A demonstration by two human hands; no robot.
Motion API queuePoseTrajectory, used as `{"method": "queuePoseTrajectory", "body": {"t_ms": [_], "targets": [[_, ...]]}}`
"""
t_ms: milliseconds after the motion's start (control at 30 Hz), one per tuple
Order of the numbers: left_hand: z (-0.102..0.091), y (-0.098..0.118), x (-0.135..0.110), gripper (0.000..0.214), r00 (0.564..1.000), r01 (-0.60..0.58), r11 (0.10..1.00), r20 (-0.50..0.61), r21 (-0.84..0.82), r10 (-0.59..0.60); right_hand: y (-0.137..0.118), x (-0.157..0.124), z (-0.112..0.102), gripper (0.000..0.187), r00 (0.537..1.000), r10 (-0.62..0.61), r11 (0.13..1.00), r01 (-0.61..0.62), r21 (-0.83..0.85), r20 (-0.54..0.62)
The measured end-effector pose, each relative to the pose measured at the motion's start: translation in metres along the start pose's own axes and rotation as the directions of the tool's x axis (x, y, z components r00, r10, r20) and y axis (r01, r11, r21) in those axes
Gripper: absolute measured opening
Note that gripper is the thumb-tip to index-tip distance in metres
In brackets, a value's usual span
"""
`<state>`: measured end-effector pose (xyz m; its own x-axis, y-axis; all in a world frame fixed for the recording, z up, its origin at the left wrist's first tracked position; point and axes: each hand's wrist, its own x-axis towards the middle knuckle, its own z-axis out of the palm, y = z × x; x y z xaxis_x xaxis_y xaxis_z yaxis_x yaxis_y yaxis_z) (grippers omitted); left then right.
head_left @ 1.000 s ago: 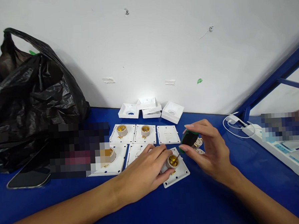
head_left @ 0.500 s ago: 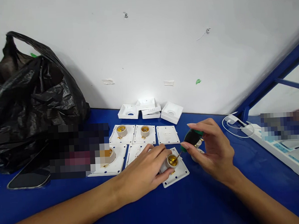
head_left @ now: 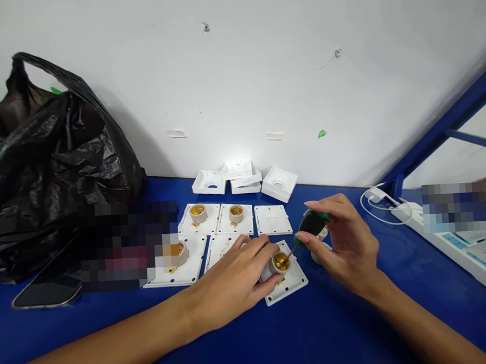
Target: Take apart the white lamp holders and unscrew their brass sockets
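My left hand (head_left: 247,271) grips a round lamp socket (head_left: 280,262) with a brass-coloured inside, thumb in front and fingers behind. The socket sits on a square white base plate (head_left: 287,289) that lies at an angle on the blue table. Between the fingertips and thumb of my right hand (head_left: 344,239) is a green and black screwdriver (head_left: 311,223). Its shaft slants down to the left, with the tip inside the socket; the tip's exact contact is hidden. Behind my right fingers, more sockets (head_left: 317,258) partly show.
Several white base plates (head_left: 273,219), some bearing sockets, lie behind and left of my hands. White square covers (head_left: 279,183) are piled by the wall. A black plastic bag (head_left: 58,153) and a phone (head_left: 48,276) are at left, a power strip (head_left: 453,241) at right.
Hardly anything differs: the view has shifted very slightly. Both hands keep their hold, and the screwdriver's tip stays in the socket.
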<state>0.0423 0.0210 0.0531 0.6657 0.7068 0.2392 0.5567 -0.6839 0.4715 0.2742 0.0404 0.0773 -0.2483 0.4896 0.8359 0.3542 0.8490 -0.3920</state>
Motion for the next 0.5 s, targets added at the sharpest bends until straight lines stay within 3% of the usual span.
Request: {"method": "queuePoseTrajectory", "body": {"t_ms": [233,333,500], "targets": [[0.006,-0.004,-0.001,0.028,0.999,-0.019,1.0,-0.047,-0.012,0.018,-0.007,0.003,-0.004,0.071,0.991,-0.091,0.995,0.087,0.044,0.095],[0.006,-0.004,-0.001,0.026,0.999,-0.023,1.0,-0.03,-0.017,0.022,-0.007,0.005,-0.003,0.069,0.986,-0.108,0.993,0.101,0.059,0.13],[0.004,-0.003,0.0,0.029,0.999,-0.015,1.0,-0.038,0.005,0.015,0.005,0.006,0.001,0.055,1.0,0.011,1.0,-0.011,-0.012,-0.024]]}}
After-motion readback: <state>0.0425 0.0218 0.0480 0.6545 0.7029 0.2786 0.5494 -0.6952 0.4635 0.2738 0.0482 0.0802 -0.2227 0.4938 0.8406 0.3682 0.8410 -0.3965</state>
